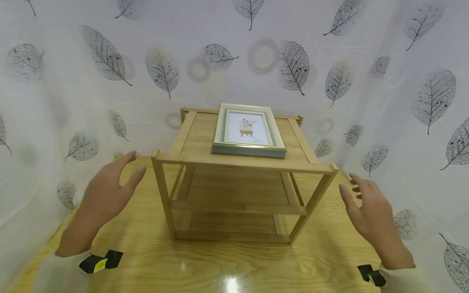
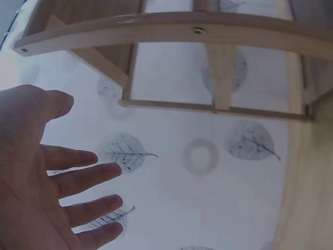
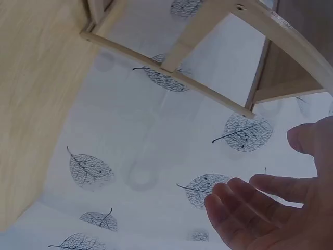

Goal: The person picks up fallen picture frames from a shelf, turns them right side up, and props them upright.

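Though near the rack (image 1: 238, 187), left grip (image 1: 107, 194) and right grip (image 1: 373, 212) spread, with room to its edges.

– Where's room for the left hand (image 1: 106, 191)?
– The gap beside the rack's (image 1: 199, 134) near left corner; further in, a corner post (image 1: 165, 195) blocks.
– And the right hand (image 1: 375, 213)?
– A similar gap, near right corner.
– Across the top?
– Strips along the left and right edges; the picture frame (image 1: 249, 128) obstructs the middle.

Rack (image 1: 245, 161): light tan. Picture frame (image 1: 275, 130): cream, blue-grey sides. Curtain (image 1: 216, 24): white, bears dark veined-leaf print. Surface (image 1: 205, 262): yellow, shows wavy grain.
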